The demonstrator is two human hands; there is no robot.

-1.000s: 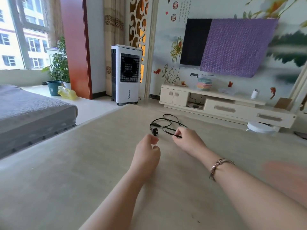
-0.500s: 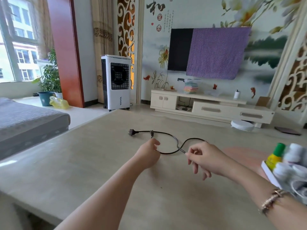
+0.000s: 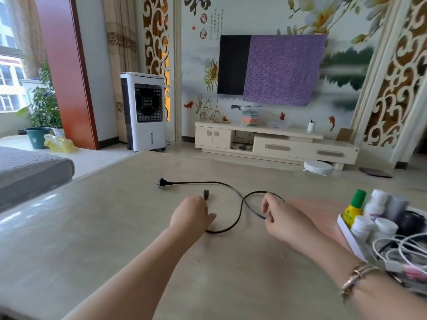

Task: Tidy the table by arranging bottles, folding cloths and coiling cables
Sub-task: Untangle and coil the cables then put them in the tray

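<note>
Black power cable (image 3: 233, 189) is laid in a loose loop on the beige table (image 3: 92, 227), plug end pointing left. One end of the cable is gripped by the curled left hand (image 3: 190, 214). A mid-section is pinched between thumb and fingers of the right hand (image 3: 283, 221). Bottles (image 3: 369, 211) are grouped in a white tray (image 3: 346, 234) at right, beside white cables (image 3: 402, 248).
</note>
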